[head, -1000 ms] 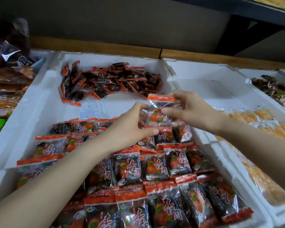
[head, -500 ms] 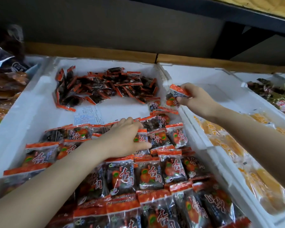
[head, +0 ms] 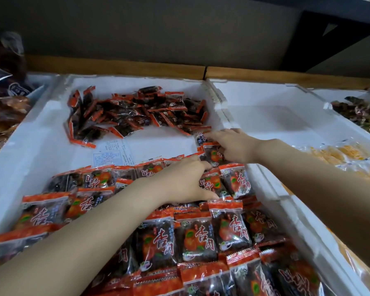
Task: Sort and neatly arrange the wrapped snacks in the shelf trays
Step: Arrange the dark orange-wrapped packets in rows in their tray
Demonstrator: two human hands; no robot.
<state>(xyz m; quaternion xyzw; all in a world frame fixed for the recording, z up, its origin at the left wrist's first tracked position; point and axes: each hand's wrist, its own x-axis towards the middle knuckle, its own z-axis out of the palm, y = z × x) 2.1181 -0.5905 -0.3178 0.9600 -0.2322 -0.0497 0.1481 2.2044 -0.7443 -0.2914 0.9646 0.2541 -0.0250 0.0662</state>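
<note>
Your right hand has come down from above the tray's right wall since half a second ago, and the packet it carried in the air now lies low against that wall, at the far end of the sorted rows. Your left hand has hardly shifted.

Nearest you, the rows of packets fill the near half of the white foam tray. They are dark wrappers with orange-red tops, overlapping from the left wall across to the right one. Your left forearm crosses over them from the near left corner. That hand lies palm down on the packets right of the tray's middle, its fingers released and spread, thumb out toward the right wall.

Just beyond it, your right hand reaches in over the right wall. Its fingers stretch left over the packet, the lower ones bent onto the wrapper. You cannot tell from this view whether they pinch it or only press it flat.

Past both hands, a printed paper slip lies on the bare tray floor near the middle. Farther on, a loose pile of the same snacks sits jumbled along the far edge, some standing on end.

Beside the right wall, the neighbouring tray holds yellow snacks in clear wrappers along its near right side.
</note>
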